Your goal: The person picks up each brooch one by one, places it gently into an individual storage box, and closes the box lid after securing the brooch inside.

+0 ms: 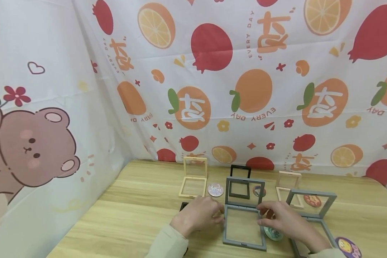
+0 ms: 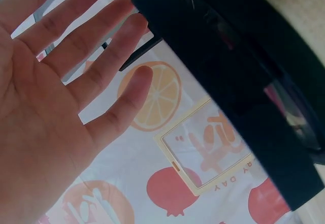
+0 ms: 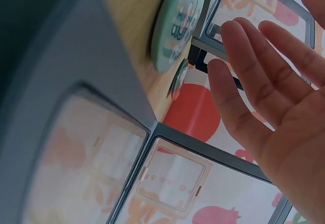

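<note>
A grey hinged display frame with clear windows lies unfolded, its lid raised at the back. At its left edge is my left hand, palm toward the frame; the left wrist view shows its fingers spread and holding nothing. By the frame's right edge near the hinge is my right hand, fingers loosely bent in the head view, nothing gripped. Whether either hand touches the frame I cannot tell. A teal round badge lies partly under the right hand. A dark frame stands close by the left wrist, mostly hidden in the head view.
A second grey frame stands unfolded at right, beside a purple badge. Farther back are a yellow frame, a black frame and a cream frame, with round badges beside them. A fruit-print cloth hangs behind the table.
</note>
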Demonstrator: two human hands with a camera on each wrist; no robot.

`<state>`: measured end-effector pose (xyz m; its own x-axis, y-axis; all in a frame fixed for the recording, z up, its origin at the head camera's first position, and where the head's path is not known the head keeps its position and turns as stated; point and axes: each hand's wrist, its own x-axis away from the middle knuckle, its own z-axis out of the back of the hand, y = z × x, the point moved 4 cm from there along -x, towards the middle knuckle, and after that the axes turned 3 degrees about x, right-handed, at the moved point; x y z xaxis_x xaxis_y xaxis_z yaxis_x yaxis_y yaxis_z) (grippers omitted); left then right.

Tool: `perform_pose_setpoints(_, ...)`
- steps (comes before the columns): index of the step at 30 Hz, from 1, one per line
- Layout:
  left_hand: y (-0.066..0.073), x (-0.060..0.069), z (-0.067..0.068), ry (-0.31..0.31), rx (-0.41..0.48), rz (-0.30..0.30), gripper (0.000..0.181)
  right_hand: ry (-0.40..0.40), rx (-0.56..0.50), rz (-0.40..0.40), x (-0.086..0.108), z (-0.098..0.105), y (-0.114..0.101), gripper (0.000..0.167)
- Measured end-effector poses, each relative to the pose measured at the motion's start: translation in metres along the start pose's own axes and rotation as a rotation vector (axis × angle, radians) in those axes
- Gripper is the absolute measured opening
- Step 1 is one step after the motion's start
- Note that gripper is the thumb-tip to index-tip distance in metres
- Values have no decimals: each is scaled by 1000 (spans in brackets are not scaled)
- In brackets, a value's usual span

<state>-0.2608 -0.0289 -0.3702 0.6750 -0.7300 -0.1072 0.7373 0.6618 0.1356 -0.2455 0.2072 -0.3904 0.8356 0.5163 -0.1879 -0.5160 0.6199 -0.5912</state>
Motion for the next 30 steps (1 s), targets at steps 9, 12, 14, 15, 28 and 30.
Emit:
perform_pose_setpoints(9, 2, -1, -1, 5, 4, -25, 9, 20, 55, -11, 5, 9, 6, 32)
perform_pose_setpoints(12, 1, -1, -1, 7, -1, -24, 6, 32, 75, 2, 5, 12, 7, 32)
perform_pose_setpoints(14, 1, -1, -2, 7, -4, -21, 6, 33, 82, 17, 5, 12, 7, 32)
perform_pose_setpoints(15, 1, -1, -2, 9, -3, -21, 7, 34, 86, 21, 4, 12, 7, 32)
perform_pose_setpoints(28, 2, -2, -5, 0, -35, -74, 17, -8, 161, -96, 3, 11, 14, 33)
perform_pose_setpoints(30, 3, -2, -6, -2, -44, -77, 17, -17, 168, -117, 3, 11, 14, 33)
